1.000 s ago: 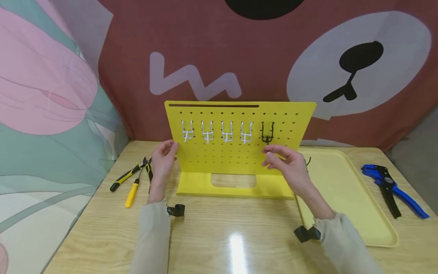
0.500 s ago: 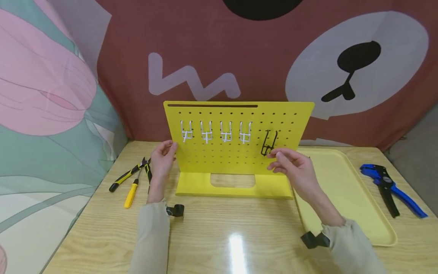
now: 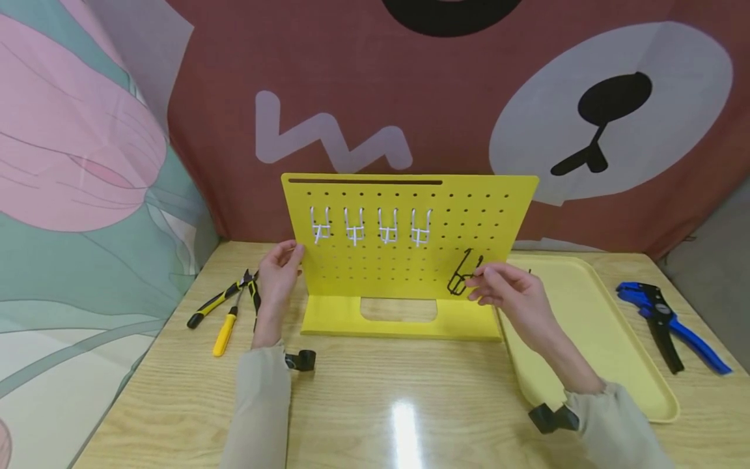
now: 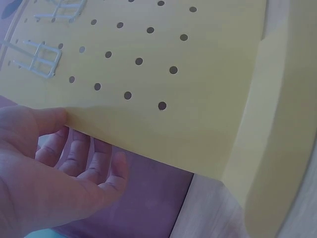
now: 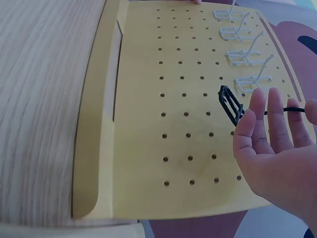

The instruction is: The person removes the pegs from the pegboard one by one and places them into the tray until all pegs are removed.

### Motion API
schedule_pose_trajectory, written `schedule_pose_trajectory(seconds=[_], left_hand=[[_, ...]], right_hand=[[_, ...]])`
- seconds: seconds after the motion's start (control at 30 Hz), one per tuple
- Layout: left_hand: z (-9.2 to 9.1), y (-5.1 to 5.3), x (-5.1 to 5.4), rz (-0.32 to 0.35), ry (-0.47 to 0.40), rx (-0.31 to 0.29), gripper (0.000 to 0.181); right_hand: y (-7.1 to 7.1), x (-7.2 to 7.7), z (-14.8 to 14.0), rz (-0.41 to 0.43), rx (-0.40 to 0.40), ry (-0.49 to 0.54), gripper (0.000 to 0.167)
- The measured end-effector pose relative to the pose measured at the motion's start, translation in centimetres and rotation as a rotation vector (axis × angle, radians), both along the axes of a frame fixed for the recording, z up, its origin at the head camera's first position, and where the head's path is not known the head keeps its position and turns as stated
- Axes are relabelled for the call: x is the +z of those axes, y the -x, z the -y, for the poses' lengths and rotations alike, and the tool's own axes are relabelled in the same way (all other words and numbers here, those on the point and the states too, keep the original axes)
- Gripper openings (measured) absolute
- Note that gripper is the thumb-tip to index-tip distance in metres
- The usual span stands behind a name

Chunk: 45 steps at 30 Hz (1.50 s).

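The left hand (image 4: 59,173) holds the edge of a big yellow board (image 4: 208,99), with the thumb on the front and fingers tucked behind, while the tip of the little finger shows below the edge. The board is full of round holes (image 4: 128,95), and two white wire hooks sit on it at the upper left, the lower hook (image 4: 37,57) near the thumb and the upper hook (image 4: 62,6) farther off. On the right the board meets a wide yellow foot (image 4: 280,134), with pale wood (image 4: 205,203) next to it and a purple patch (image 4: 148,193) behind the hand.
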State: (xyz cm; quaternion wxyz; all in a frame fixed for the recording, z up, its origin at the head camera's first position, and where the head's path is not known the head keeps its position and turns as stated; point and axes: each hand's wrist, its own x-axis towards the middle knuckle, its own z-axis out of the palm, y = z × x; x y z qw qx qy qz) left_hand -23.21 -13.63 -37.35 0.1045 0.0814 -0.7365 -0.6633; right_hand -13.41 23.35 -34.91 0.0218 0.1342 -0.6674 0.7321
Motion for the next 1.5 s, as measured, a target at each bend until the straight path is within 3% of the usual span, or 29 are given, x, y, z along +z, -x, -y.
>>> schedule_pose_trajectory(seconds=[0.27,0.63,0.87,1.13,1.5], left_hand=[[0.1,0.0,0.2,0.001,0.0,0.0,0.029],[0.0,0.0,0.1,-0.016,0.01,0.001,0.029],[0.0,0.0,-0.1,-0.01,0.002,0.001,0.03],[0.0,0.0,-0.1,-0.022,-0.007,0.003,0.03],[0.0,0.1,-0.2,-0.016,-0.008,0.007,0.03]], right_hand=[[-0.3,0.2,-1.9,0.028,-0.02,-0.031,0.023],[-0.4,1.3,-6.1,-0.032,-0.054,0.015,0.021],[-0.7,1.5,-8.6,0.003,-0.118,-0.024,0.019],[-0.5,1.2,-11.0,-0.007,-0.178,-0.036,0.019],[0.6,-0.7,-13.9,0.078,-0.188,-0.034,0.019]])
